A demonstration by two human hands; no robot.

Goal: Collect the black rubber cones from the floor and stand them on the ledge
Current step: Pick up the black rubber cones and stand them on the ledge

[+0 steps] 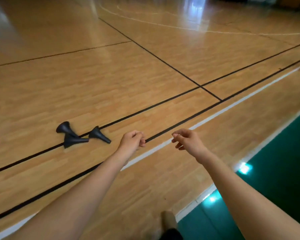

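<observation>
Cones: three black rubber cones are lying on their sides in a tight cluster on the wooden floor [145, 75], left of and beyond the left hand.
Far cone [64, 128]: it is lying with its wide base turned up and to the left, its narrow end running down to the middle cone.
Middle cone [73, 140]: it is lying nearest the camera of the three, base to the left, tip pointing right towards the base of the right cone.
Right cone [98, 135]: it is lying with its tip pointing down and to the right, closest to the left hand but apart from it.
Black line [145, 109]: it is running diagonally under the cluster.
Left hand [133, 140]: it is hanging above the floor, fingers curled into a loose fist, grasping nothing.
Right hand [187, 141]: it is reaching forward beside the left, fingers relaxed and slightly bent, carrying nothing.
White line [215, 116]: it is passing beneath both hands.
Green floor strip [284, 153]: it is bordering the wood on the right.
</observation>
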